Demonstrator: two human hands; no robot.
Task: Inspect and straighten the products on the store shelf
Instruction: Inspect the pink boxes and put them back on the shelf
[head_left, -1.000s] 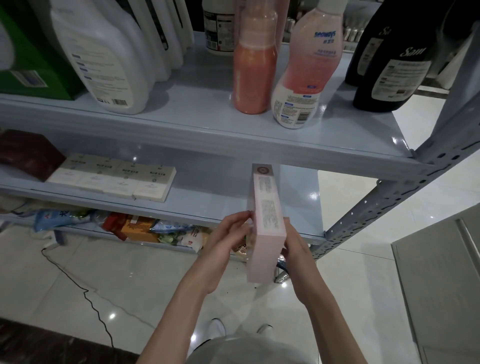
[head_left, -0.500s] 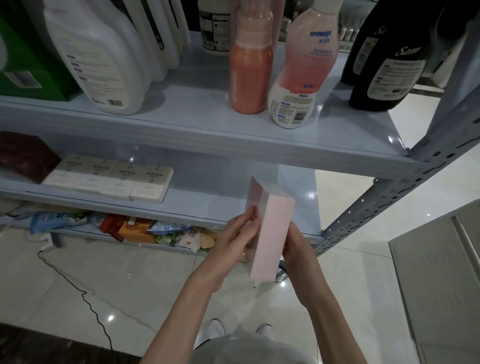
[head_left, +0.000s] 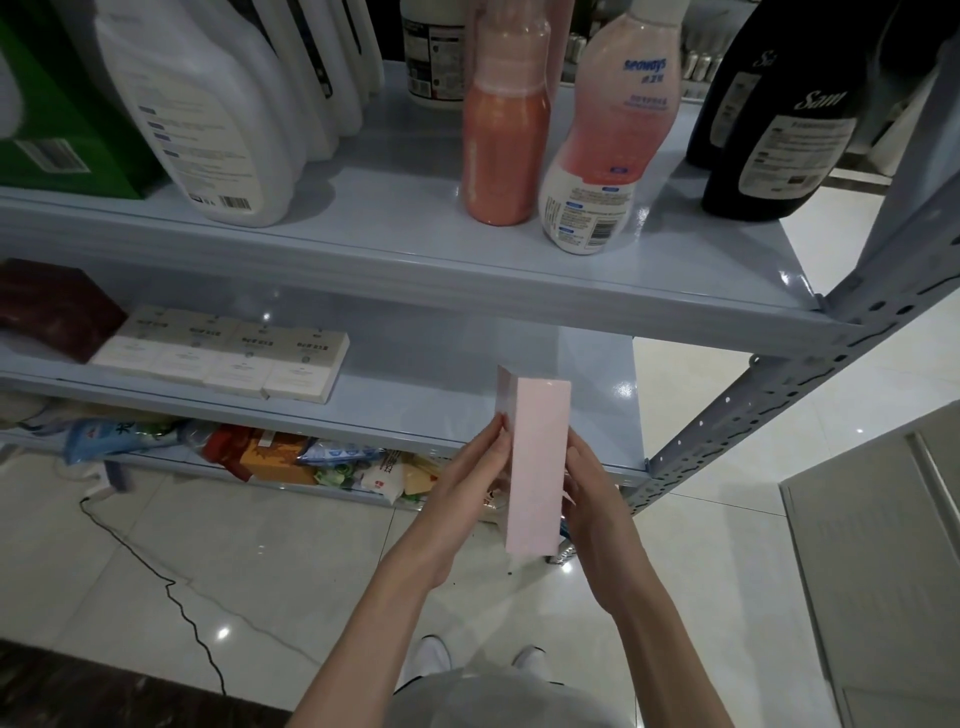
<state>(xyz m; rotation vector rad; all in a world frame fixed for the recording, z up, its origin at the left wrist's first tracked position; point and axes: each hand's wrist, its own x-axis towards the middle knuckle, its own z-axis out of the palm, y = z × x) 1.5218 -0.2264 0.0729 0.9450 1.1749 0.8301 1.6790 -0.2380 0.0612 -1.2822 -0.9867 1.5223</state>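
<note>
A tall pale pink box (head_left: 535, 462) stands upright in front of the middle shelf's (head_left: 415, 410) front edge, a plain face turned toward me. My left hand (head_left: 467, 488) presses its left side with fingers stretched along the edge. My right hand (head_left: 592, 499) grips its right side. The box is off the shelf, held in the air between both hands.
Several cream boxes (head_left: 223, 353) and a dark red pack (head_left: 52, 306) lie on the middle shelf's left. White jugs (head_left: 208, 119), an orange bottle (head_left: 504, 130), a pink-white bottle (head_left: 608, 150) and black bottles (head_left: 779, 135) stand on the upper shelf. Snack packs (head_left: 291, 457) fill the bottom shelf. A cable (head_left: 171, 587) crosses the tiled floor.
The box has been rotated in my hands: the printed side that faced me has swung away and a plain pink face now shows. Both hands stayed on it.
</note>
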